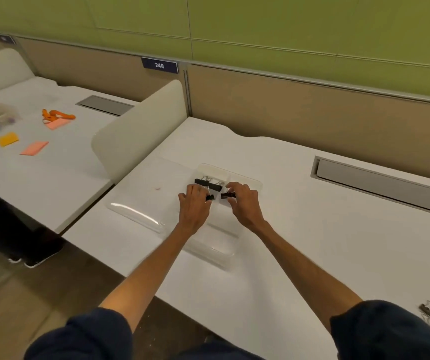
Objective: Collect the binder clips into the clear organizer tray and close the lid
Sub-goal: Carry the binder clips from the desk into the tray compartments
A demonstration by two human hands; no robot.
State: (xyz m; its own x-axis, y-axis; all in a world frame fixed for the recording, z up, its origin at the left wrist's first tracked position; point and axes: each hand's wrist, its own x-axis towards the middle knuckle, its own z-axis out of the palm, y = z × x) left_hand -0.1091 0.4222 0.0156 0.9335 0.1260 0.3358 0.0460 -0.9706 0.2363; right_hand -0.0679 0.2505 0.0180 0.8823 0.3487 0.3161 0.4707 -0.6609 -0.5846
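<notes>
Binder clips (208, 183) lie lengthwise across the organizer tray (247, 181). My left hand (194, 203) fingers pinch one small clip (210, 197); my right hand (242, 201) fingers pinch another (227, 195).

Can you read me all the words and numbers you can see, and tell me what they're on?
"248": white digits on the dark blue tag fixed on the top rail of the divider wall behind the desk.
A second dark tag farther left on the same rail: too small and blurred to read.
Nothing readable on the clear organizer tray, the binder clips or the coloured paper notes.
</notes>
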